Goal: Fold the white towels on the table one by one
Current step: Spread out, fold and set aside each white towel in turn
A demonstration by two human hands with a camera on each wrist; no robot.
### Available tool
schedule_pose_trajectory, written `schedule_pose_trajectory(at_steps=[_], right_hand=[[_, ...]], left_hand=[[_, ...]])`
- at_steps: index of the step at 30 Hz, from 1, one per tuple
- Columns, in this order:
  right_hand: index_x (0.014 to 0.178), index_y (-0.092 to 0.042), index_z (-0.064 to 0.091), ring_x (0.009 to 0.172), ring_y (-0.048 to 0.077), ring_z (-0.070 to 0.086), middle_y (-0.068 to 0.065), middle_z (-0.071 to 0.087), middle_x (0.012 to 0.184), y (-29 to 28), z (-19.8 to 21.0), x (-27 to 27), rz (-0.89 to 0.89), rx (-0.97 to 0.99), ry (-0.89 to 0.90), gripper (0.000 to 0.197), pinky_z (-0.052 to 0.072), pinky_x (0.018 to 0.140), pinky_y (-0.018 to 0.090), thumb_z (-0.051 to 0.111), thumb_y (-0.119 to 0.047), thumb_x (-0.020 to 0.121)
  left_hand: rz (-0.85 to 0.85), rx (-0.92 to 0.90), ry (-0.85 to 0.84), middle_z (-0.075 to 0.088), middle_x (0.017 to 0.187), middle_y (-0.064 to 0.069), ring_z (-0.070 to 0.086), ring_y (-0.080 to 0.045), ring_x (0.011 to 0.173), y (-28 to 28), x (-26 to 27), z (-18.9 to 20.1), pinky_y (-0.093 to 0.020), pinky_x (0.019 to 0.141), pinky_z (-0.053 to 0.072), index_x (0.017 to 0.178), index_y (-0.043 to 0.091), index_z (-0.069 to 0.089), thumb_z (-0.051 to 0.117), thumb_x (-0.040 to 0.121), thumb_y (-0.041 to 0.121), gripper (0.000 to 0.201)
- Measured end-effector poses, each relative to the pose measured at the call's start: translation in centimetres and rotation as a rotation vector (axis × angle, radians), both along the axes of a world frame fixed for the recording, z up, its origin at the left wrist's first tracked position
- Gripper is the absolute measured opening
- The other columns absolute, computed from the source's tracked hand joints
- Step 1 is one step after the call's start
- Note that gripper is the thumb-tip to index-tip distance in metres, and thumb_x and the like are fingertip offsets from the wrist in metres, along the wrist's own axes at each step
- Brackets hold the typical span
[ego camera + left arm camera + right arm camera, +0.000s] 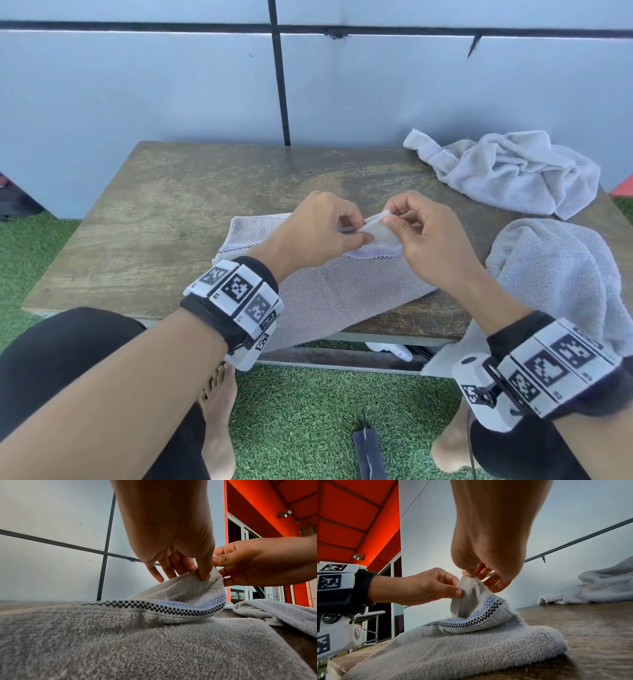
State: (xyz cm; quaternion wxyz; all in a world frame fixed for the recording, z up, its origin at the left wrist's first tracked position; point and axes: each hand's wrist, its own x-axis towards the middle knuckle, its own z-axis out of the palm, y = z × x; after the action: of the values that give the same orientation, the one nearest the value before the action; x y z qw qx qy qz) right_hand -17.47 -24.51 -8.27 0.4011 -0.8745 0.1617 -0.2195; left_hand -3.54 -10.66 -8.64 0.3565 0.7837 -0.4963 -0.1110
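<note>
Judging from the pinch, the corner is the weak point: the towel in hand is held only by its raised corner, so a slip at either hand would drop the corner back and the fold would be lost; the near edge hangs over the front of the table, so a hard pull could drag the whole towel off (terry cloth, limp, little grip on wood); the draped towel at the right edge lies just beside the working one and could be snagged by the right forearm. The left hand is closed on the corner: thumb and forefinger pinch it, the other fingers are held loosely extended, touching nothing. The right hand pinches the same corner from the other side, thumb against forefinger, remaining fingers curled in behind; nothing else is held. The checked border is lifted with the corner and curves up off the flat layer. A crumpled towel sits at the far right of the table, well apart, not yet folded.
</note>
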Motion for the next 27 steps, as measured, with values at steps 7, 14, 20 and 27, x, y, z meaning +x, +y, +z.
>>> schedule_pose_trajectory(at_steps=[7,14,20,27], right_hand=[[0.093,-0.017,0.063,0.060,-0.007,0.053,-0.015,0.058,0.071,-0.6,-0.1,-0.3,-0.074,-0.011,-0.022,0.006,0.035,0.057,0.007,0.060,-0.014,0.098],[0.093,-0.019,0.062,0.067,-0.001,0.051,-0.017,0.057,0.076,-1.4,-0.7,-0.4,-0.201,-0.009,-0.025,0.006,0.035,0.062,0.005,0.059,-0.019,0.099],[0.095,-0.018,0.062,0.071,-0.001,0.051,-0.016,0.057,0.080,-1.7,-0.3,-0.5,-0.268,0.041,-0.022,0.007,0.037,0.063,0.005,0.058,-0.020,0.099],[0.093,-0.017,0.062,0.068,0.002,0.051,-0.010,0.058,0.077,-2.0,0.4,-0.1,-0.290,0.051,-0.050,0.009,0.038,0.061,0.005,0.059,-0.022,0.099]], left_hand=[[-0.066,0.109,-0.131,0.064,0.069,-0.006,0.057,-0.029,0.068,1.1,0.5,-0.8,-0.036,0.064,0.046,0.072,0.010,0.066,0.078,0.082,0.024,0.021],[-0.083,0.142,-0.187,0.059,0.074,0.002,0.053,-0.021,0.072,2.8,1.4,-2.2,-0.035,0.072,0.046,0.073,0.017,0.059,0.072,0.087,0.022,0.020],[-0.006,0.159,-0.365,0.050,0.085,0.007,0.044,-0.013,0.074,6.5,1.6,-3.0,-0.036,0.081,0.040,0.083,0.020,0.050,0.049,0.102,0.026,0.021],[0.012,-0.002,-0.568,0.038,0.082,0.013,0.030,-0.004,0.073,8.3,2.5,1.1,-0.028,0.080,0.031,0.083,0.025,0.041,0.052,0.103,0.025,0.023]])
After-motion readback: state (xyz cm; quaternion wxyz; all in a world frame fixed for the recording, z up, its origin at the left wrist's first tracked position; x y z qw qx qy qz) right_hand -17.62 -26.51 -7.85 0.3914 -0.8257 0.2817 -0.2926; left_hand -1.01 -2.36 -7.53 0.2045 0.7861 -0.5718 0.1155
